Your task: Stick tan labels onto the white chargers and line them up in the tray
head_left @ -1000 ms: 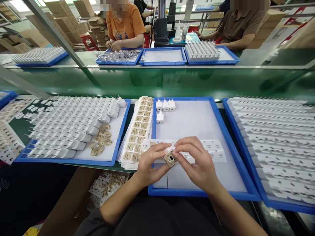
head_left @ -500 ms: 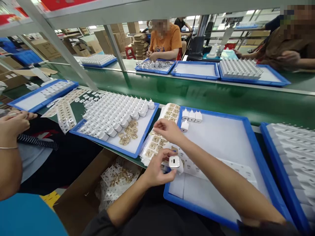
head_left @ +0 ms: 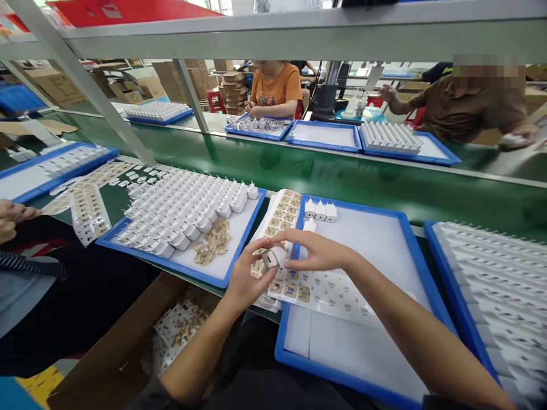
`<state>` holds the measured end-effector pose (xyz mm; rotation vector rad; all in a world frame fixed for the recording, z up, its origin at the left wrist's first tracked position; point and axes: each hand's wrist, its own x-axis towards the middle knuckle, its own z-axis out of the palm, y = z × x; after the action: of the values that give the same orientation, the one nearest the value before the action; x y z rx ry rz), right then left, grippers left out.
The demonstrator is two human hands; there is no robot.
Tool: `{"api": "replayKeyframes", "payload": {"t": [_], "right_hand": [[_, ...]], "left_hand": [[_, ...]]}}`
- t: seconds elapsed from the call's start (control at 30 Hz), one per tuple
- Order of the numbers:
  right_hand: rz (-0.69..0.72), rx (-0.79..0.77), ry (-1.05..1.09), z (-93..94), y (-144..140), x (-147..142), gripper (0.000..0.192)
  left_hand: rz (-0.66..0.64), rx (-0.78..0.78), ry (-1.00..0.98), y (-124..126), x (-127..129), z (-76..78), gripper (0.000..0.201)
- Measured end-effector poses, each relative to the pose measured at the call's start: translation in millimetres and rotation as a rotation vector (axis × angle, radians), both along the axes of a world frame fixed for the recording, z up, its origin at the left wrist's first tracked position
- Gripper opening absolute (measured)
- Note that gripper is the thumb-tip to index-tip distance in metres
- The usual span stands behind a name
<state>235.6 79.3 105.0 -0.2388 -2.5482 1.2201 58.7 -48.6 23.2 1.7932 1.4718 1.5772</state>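
A white USB charger plug [head_left: 272, 258] is held in the fingers of my left hand [head_left: 250, 276], its port face turned toward me. From the other side, my right hand [head_left: 318, 250] closes its fingers and thumb around the same charger. Below and behind my hands, a sheet of tan stickers [head_left: 290, 290] lies across the edge of the blue tray [head_left: 410, 250]. More sticker sheets [head_left: 282, 213] are stacked to the left of that tray. In its far left corner stand several white chargers [head_left: 320, 210], one partly behind my right hand.
The left blue tray [head_left: 217, 280] carries rows of white chargers [head_left: 183, 205] and a heap of tan pieces [head_left: 211, 242]. Another full tray [head_left: 491, 285] stands at right. A cardboard box [head_left: 106, 347] with scraps sits below. A co-worker's hands [head_left: 15, 216] show at left; people sit across the green belt [head_left: 282, 173].
My left hand has raised the charger up and to the left. My right hand has come down from above the sticker sheets to the charger. The view has shifted.
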Motion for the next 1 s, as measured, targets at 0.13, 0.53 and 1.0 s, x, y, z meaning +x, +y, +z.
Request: {"api": "replayKeyframes", "payload": {"t": [0.13, 0.53, 1.0], "right_hand": [[-0.161, 0.347, 0.031, -9.4, -16.6, 38.1, 0.042], [-0.637, 0.593, -0.068, -101.6, 41.2, 99.3, 0.032], [-0.663, 0.615, -0.081, -113.7, 46.3, 96.6, 0.028]], "left_hand": [[-0.133, 0.038, 0.027, 21.0, 30.5, -0.8, 0.057], [-0.230, -0.164, 0.041, 26.4, 24.2, -7.8, 0.059], [0.427, -0.193, 0.690, 60.7, -68.7, 2.9, 0.037]]}}
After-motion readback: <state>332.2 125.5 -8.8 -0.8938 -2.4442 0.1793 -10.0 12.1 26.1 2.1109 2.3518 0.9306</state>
